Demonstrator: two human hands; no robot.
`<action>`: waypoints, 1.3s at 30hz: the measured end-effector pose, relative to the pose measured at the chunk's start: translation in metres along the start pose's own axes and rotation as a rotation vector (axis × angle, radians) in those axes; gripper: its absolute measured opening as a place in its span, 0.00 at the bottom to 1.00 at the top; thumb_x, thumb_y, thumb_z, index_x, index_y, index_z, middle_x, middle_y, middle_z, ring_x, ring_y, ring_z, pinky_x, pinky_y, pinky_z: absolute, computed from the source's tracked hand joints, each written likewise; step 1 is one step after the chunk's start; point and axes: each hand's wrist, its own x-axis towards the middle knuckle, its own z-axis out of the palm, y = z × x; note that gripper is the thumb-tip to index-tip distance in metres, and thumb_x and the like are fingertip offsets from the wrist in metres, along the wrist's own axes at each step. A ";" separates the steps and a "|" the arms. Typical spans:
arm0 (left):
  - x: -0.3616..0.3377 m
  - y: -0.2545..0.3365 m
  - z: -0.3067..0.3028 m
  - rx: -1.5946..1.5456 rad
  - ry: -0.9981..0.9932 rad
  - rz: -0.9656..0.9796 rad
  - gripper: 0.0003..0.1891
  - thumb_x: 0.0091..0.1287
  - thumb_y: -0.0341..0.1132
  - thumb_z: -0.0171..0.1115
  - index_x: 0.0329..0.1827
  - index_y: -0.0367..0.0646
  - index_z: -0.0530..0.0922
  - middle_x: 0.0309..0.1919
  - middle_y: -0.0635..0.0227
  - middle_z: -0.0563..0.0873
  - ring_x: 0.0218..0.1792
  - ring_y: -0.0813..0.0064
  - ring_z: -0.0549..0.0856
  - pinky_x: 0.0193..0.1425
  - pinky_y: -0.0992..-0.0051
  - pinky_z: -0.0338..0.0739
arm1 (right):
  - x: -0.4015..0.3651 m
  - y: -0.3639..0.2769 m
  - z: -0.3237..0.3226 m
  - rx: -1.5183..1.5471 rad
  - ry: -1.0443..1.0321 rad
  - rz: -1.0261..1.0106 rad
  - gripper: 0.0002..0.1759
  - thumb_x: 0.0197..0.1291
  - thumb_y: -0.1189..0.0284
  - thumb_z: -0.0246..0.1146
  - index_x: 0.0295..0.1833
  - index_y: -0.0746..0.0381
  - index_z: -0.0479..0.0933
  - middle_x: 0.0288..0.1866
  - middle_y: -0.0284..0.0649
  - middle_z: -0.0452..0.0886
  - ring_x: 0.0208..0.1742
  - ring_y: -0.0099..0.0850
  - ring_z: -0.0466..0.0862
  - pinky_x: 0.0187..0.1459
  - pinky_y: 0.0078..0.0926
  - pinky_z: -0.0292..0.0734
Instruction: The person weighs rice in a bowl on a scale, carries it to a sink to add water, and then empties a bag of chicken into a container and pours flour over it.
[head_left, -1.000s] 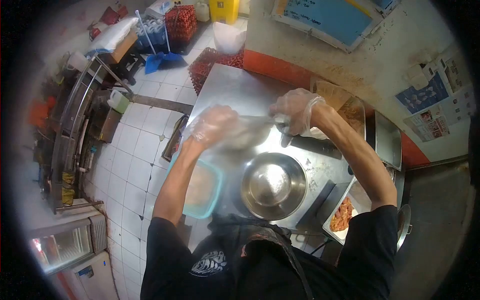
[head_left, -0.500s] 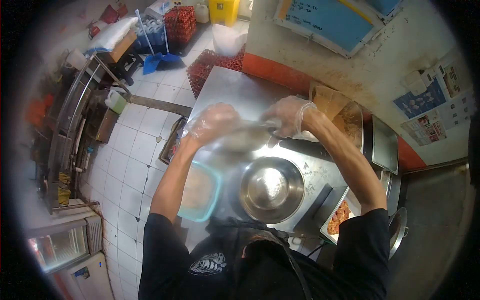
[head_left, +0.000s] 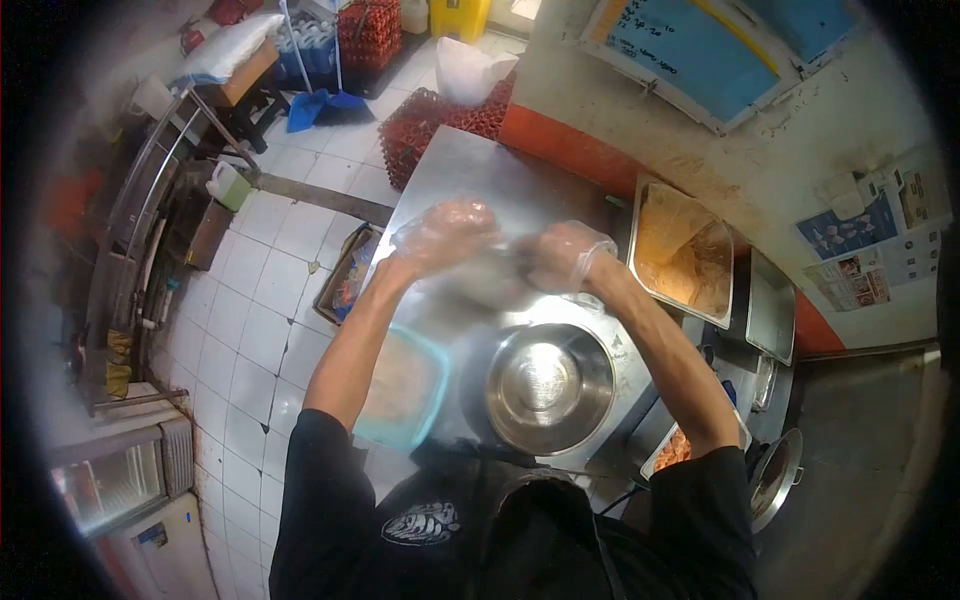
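Observation:
Both of my hands wear clear plastic gloves and are raised over the steel table point(head_left: 470, 165). My left hand point(head_left: 455, 228) is curled, its fingers pointing right. My right hand point(head_left: 568, 258) is closed, a short distance to the right of it. A grey blurred shape spans the space between and below them; motion smears it, and I cannot make out what it is. Nearer my body a round steel bowl point(head_left: 550, 388) stands with nothing in it. To its left is a light-blue plastic tub point(head_left: 435, 395) with pale contents, partly under my left forearm.
At the right, a steel tray point(head_left: 727, 315) holds orange-brown powder, with an empty tray point(head_left: 770, 305) beside it. A container of reddish meat point(head_left: 673, 450) sits under my right forearm. A box of packets point(head_left: 350, 275) is left of the table.
My right hand has moved slightly down. My left hand has shifted right, closer to it. The view has turned slightly, and the powder tray shows more fully.

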 end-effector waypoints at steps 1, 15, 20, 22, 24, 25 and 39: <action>0.000 -0.005 0.003 -0.038 0.026 0.024 0.07 0.64 0.36 0.66 0.36 0.42 0.83 0.34 0.62 0.85 0.36 0.61 0.84 0.42 0.65 0.77 | 0.006 -0.003 0.004 -0.035 0.031 0.003 0.20 0.55 0.63 0.63 0.54 0.47 0.82 0.44 0.45 0.86 0.46 0.43 0.86 0.47 0.43 0.80; -0.131 -0.208 0.002 -0.073 0.508 -1.030 0.14 0.66 0.43 0.61 0.40 0.40 0.86 0.35 0.58 0.89 0.37 0.66 0.87 0.44 0.68 0.80 | 0.003 0.003 0.027 0.157 0.271 0.072 0.21 0.55 0.63 0.64 0.56 0.54 0.79 0.40 0.47 0.86 0.42 0.46 0.86 0.47 0.42 0.80; -0.211 -0.303 0.067 0.007 0.335 -1.156 0.12 0.63 0.41 0.61 0.39 0.43 0.86 0.40 0.54 0.88 0.40 0.59 0.87 0.43 0.63 0.81 | 0.004 0.002 0.023 0.248 0.281 0.120 0.25 0.53 0.58 0.69 0.56 0.55 0.79 0.38 0.47 0.86 0.40 0.45 0.86 0.46 0.42 0.80; -0.238 -0.360 0.097 0.620 -0.519 -0.819 0.12 0.63 0.42 0.60 0.36 0.43 0.85 0.41 0.52 0.87 0.43 0.55 0.86 0.45 0.62 0.80 | 0.005 0.002 0.024 0.194 0.285 0.126 0.29 0.51 0.52 0.72 0.56 0.55 0.79 0.37 0.47 0.86 0.39 0.45 0.87 0.45 0.40 0.81; -0.217 -0.319 0.063 0.497 -0.318 -0.936 0.12 0.62 0.42 0.61 0.38 0.43 0.85 0.45 0.53 0.86 0.47 0.55 0.85 0.50 0.63 0.79 | 0.008 0.005 0.027 0.203 0.282 0.133 0.31 0.50 0.50 0.73 0.56 0.55 0.80 0.37 0.48 0.86 0.39 0.45 0.87 0.44 0.39 0.81; -0.194 -0.284 0.030 0.384 -0.109 -1.038 0.12 0.62 0.41 0.61 0.40 0.43 0.85 0.48 0.53 0.85 0.51 0.55 0.84 0.55 0.64 0.79 | 0.009 0.005 0.029 0.214 0.295 0.139 0.32 0.49 0.48 0.73 0.56 0.55 0.80 0.37 0.48 0.86 0.38 0.46 0.87 0.44 0.39 0.81; -0.047 -0.006 0.062 -0.594 -0.111 -0.367 0.51 0.47 0.46 0.80 0.75 0.51 0.60 0.69 0.60 0.71 0.68 0.57 0.72 0.73 0.62 0.67 | 0.006 0.065 0.045 0.995 0.348 0.516 0.32 0.54 0.58 0.75 0.60 0.64 0.76 0.50 0.39 0.84 0.47 0.26 0.83 0.44 0.22 0.79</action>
